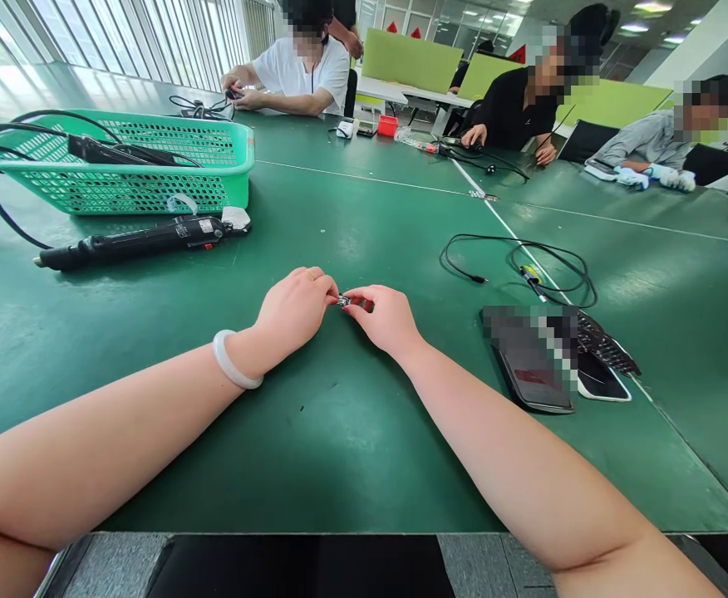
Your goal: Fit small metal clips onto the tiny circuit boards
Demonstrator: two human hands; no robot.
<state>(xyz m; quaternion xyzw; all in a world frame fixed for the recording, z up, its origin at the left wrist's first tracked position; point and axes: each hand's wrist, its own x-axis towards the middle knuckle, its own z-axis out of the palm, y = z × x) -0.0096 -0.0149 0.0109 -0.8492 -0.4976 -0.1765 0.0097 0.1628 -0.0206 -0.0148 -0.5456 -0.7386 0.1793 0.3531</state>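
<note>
My left hand point(294, 309) and my right hand point(384, 317) meet at the middle of the green table point(339, 432). Between their fingertips they pinch a tiny dark and silver part point(343, 301), too small to identify. Both hands rest low on the table surface. A white bangle point(234, 362) circles my left wrist. A black electric screwdriver point(133, 242) lies to the left of my hands, its cord running back toward a green basket.
A green plastic basket point(152, 178) with a black device and cables stands at the back left. A black cable point(526, 266) loops at the right. Two phones point(544, 365) lie near my right forearm. Three people sit at the far side with small items.
</note>
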